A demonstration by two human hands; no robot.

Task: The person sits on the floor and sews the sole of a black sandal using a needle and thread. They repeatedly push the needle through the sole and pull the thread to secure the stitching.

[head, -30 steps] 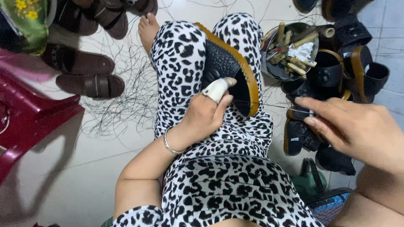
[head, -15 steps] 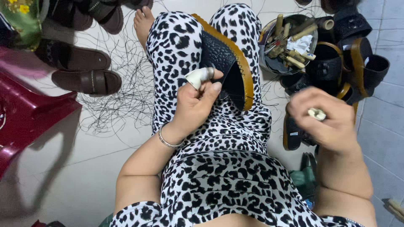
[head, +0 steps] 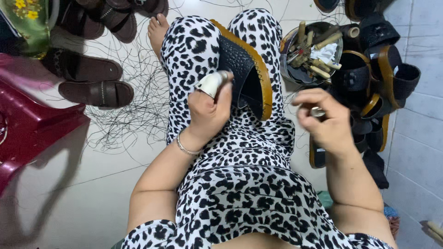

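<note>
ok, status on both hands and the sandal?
Left hand grips black textured tan-soled sandal on lap, finger wrapped in white. Right hand pinches small silvery object, apart from sandal. Nothing between them.

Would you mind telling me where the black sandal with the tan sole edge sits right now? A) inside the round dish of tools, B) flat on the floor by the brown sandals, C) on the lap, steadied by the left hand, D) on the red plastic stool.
C: the black sandal with the tan sole edge rests on the patterned lap, with the left hand against it.
</note>
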